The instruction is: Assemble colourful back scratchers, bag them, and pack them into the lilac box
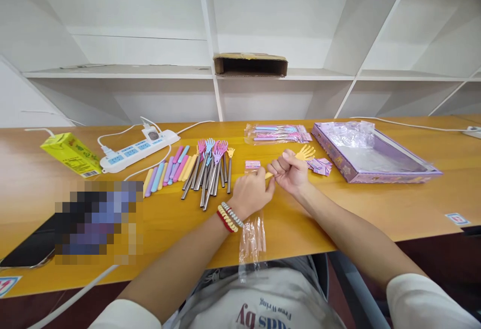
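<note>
My left hand (252, 191) is closed around the yellow handle end of a back scratcher, of which little shows. The fingers of my right hand (290, 171) wrap the same tool, and its yellow hand-shaped head (305, 153) sticks out above them. Both hands almost touch. Under my left wrist a clear plastic sleeve (252, 243) hangs over the table edge; a pink label (252, 164) shows above that hand. To the left lie several metal rods with coloured hand-shaped heads (210, 168) and a row of coloured handles (169, 171). Packed scratchers (277, 134) lie behind my hands.
A purple open box (387, 161) with clear plastic stands at the right, purple cards (320, 166) beside it. At the left are a power strip (141, 151), a yellow-green carton (71, 154) and a partly blurred phone (32, 243). A cardboard box (250, 65) sits on the shelf.
</note>
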The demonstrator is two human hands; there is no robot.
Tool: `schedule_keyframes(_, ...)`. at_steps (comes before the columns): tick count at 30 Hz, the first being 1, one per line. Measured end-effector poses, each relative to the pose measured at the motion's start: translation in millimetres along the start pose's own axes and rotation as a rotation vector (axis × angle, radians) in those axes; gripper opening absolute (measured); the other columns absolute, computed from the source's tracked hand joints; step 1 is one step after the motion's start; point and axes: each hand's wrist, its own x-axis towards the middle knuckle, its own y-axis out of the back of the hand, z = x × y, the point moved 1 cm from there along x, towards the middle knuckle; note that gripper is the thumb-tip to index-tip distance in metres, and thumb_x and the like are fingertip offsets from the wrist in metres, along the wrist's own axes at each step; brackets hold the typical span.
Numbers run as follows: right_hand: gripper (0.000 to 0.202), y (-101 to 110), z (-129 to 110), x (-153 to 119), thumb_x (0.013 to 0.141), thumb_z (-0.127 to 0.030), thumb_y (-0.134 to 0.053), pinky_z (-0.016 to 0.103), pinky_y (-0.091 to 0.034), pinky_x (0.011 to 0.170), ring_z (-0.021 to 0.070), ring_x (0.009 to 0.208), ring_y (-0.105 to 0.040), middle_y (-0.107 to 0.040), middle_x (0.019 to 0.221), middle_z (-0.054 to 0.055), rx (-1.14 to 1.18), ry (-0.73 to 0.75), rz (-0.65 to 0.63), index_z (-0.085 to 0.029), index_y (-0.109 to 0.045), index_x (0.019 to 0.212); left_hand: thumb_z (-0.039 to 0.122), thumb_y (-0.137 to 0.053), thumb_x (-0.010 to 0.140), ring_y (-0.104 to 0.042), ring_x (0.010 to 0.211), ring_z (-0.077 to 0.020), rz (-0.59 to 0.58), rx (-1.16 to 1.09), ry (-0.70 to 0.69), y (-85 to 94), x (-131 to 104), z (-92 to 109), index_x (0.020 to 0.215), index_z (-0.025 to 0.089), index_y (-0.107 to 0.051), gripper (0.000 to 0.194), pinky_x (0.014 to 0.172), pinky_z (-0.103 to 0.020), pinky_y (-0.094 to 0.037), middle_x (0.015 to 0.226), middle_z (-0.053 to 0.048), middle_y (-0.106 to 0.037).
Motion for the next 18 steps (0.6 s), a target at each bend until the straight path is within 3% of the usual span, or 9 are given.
schedule_keyframes(5, 0.056, -9.8, -4.5, -6.9, 0.062, -0.008, -0.064, 0.02, -0.018, 0.034, 0.0038, 0.032, -0.011, -0.012, 0.04, -0.01, -0.083, -0.022, 0.027, -0.018, -0.009, 0.057, 0.038, -0.047, 0.079, -0.056, 0.063, -0.0176, -0.075, -0.227, -0.072, -10.3, 4.4, -0.2, 0.075, 0.018, -0.055, 0.022, 0.056, -0.028, -0.036, 0.064, -0.004, -0.056)
schedule_keyframes(8, 0.056, -17.4, -10.0, -11.7, 0.062, -0.01, -0.065, 0.019, -0.018, 0.034, 0.0034, 0.033, -0.01, -0.013, 0.04, -0.011, -0.135, -0.011, 0.01, -0.018, -0.01, 0.058, 0.034, -0.054, 0.074, -0.04, 0.049, -0.009, -0.165, -0.535, -0.192, -6.7, 10.0, -1.9, 0.057, 0.018, -0.04, 0.027, 0.049, -0.025, -0.027, 0.05, 0.004, -0.038)
schedule_keyframes(10, 0.056, -22.3, -14.1, -15.4, 0.062, -0.011, -0.066, 0.019, -0.018, 0.033, 0.0033, 0.033, -0.01, -0.014, 0.04, -0.011, -0.167, -0.004, -0.014, -0.019, -0.01, 0.058, 0.036, -0.059, 0.071, -0.03, 0.045, -0.0059, -0.313, -0.742, -0.244, 1.0, 11.2, -4.1, 0.054, 0.018, -0.031, 0.037, 0.046, -0.024, -0.022, 0.047, 0.007, -0.029)
schedule_keyframes(15, 0.056, -35.1, -24.8, -27.7, 0.064, -0.013, -0.066, 0.019, -0.021, 0.033, 0.0031, 0.034, -0.009, -0.013, 0.041, -0.011, -0.2, 0.028, -0.141, -0.019, -0.011, 0.057, 0.042, -0.061, 0.071, -0.023, 0.036, -0.0049, -0.906, -1.144, -0.203, 23.3, 3.5, -11.5, 0.059, 0.02, -0.033, 0.038, 0.039, -0.023, -0.018, 0.041, 0.009, -0.028)
schedule_keyframes(18, 0.056, -42.5, -30.7, -35.0, 0.065, -0.014, -0.066, 0.019, -0.023, 0.034, 0.0028, 0.035, -0.01, -0.013, 0.041, -0.011, -0.213, 0.069, -0.194, -0.018, -0.012, 0.055, 0.038, -0.068, 0.067, -0.021, 0.035, -0.004, -1.029, -1.234, -0.185, 32.7, 1.1, -15.6, 0.058, 0.02, -0.031, 0.042, 0.037, -0.022, -0.015, 0.041, 0.01, -0.026)
